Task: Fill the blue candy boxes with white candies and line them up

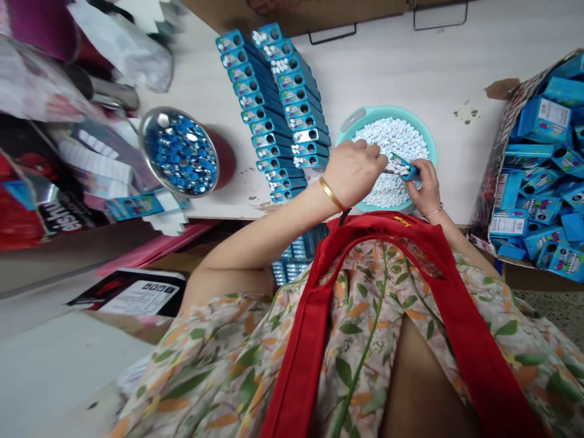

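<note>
My right hand [425,185] grips a small blue candy box [404,165] over the near right part of a turquoise bowl [349,129]. White candies lie on the end of that box. Beside it, my left hand [356,169] reaches across the bowl with its fingers curled together. What those fingers hold, if anything, is hidden. The bowl is full of small white candies [396,134]. To the left, two rows of blue candy boxes [294,97] stand on the table, with round holes in their ends and white candies on many of them.
A steel bowl [148,173] with many blue and silver caps stands further left. At the right edge is a large carton [490,176] heaped with blue boxes. Bags and packaging [123,55] crowd the far left. A brown box with metal handles [333,35] borders the back.
</note>
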Action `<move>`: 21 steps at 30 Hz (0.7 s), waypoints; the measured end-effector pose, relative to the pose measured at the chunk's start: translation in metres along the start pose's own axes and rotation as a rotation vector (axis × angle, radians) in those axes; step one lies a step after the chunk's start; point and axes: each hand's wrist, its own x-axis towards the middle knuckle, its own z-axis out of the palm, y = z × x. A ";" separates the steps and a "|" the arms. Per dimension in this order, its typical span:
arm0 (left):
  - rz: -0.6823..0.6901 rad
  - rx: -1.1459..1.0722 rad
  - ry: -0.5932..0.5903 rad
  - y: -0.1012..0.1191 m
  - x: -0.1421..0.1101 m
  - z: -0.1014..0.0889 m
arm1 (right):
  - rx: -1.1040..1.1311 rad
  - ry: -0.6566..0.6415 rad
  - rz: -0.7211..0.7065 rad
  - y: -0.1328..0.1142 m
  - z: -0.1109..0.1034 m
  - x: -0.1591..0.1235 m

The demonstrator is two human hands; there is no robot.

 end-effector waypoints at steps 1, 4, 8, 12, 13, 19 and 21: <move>-0.006 0.016 0.009 0.008 0.000 -0.003 | 0.005 -0.002 -0.003 0.000 0.001 0.000; -0.026 0.033 0.024 0.021 -0.001 -0.009 | 0.014 0.002 0.003 0.001 0.000 -0.001; -0.125 0.043 0.028 -0.015 -0.003 0.005 | 0.008 0.017 0.049 0.001 -0.011 -0.003; -0.313 0.053 -0.055 -0.085 0.000 0.060 | 0.003 0.065 0.119 0.002 -0.033 -0.006; -0.342 0.054 -0.103 -0.097 0.003 0.078 | -0.001 0.075 0.142 0.003 -0.039 -0.006; -0.275 -0.143 -0.165 -0.083 0.040 0.166 | -0.048 0.156 0.218 0.009 -0.061 -0.009; -0.273 -0.236 -0.150 -0.071 0.047 0.183 | -0.052 0.197 0.218 0.011 -0.062 -0.011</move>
